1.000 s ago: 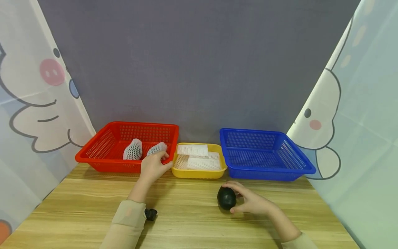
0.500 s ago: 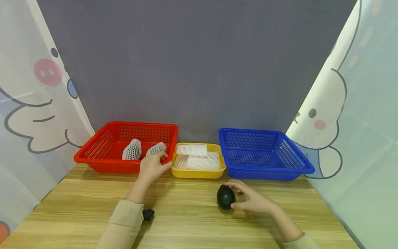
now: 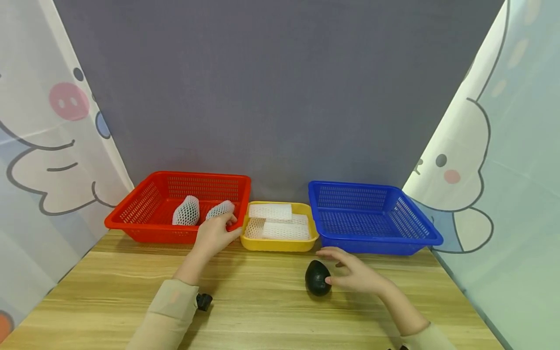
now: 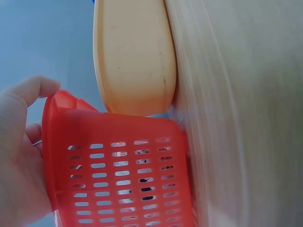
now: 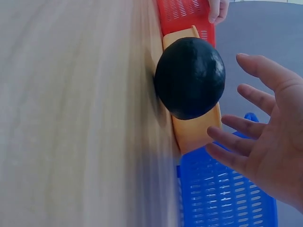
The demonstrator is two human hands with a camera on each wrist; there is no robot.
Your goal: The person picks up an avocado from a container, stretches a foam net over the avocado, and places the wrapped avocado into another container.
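Note:
A dark, egg-shaped avocado (image 3: 317,278) rests on the wooden table, its narrower end up. My right hand (image 3: 356,274) is just to its right with fingers spread; in the right wrist view a gap separates the fingertips from the avocado (image 5: 190,78). My left hand (image 3: 215,236) rests at the front right corner of the red basket (image 3: 144,227). Its fingers bend loosely over the rim, and the thumb touches the corner in the left wrist view. Two fruits in white foam nets (image 3: 186,211) lie inside that basket, the right one partly hidden by my left hand.
Between the large baskets stands a yellow tray (image 3: 280,245) with several flat white foam nets (image 3: 286,230). To its right is a blue basket (image 3: 376,245) with nothing seen inside. A grey cloth (image 3: 280,97) hangs behind, and printed curtains flank the table (image 3: 262,311).
My right hand's fingers have spread and drawn back from the avocado, the upper fingers lifting off its top. The avocado stays in place, as does my left hand.

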